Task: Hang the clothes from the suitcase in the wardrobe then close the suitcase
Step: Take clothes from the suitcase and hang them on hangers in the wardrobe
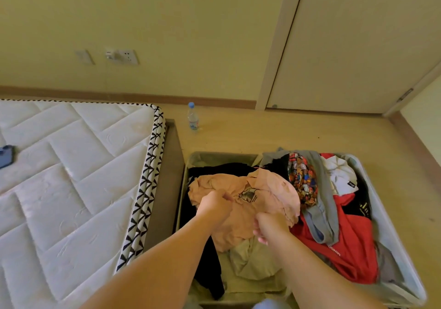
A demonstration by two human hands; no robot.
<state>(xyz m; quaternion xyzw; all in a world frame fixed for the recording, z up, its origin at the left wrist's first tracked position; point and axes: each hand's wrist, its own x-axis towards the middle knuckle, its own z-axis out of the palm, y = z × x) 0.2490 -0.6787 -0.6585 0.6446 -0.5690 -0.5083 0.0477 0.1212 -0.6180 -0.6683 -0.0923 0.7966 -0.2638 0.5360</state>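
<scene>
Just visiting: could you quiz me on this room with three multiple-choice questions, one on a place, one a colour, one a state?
1. Where is the water bottle? A on the bed; B on the floor; C on a shelf.
2. The shirt gripped by the left hand and right hand is: A peach-pink; B green; C white.
3. The suitcase is: A zipped shut; B standing upright; C open, holding clothes.
Answers: B, it stands on bare floor; A, peach fabric bunches in both fists; C, both halves lie open, full.
</scene>
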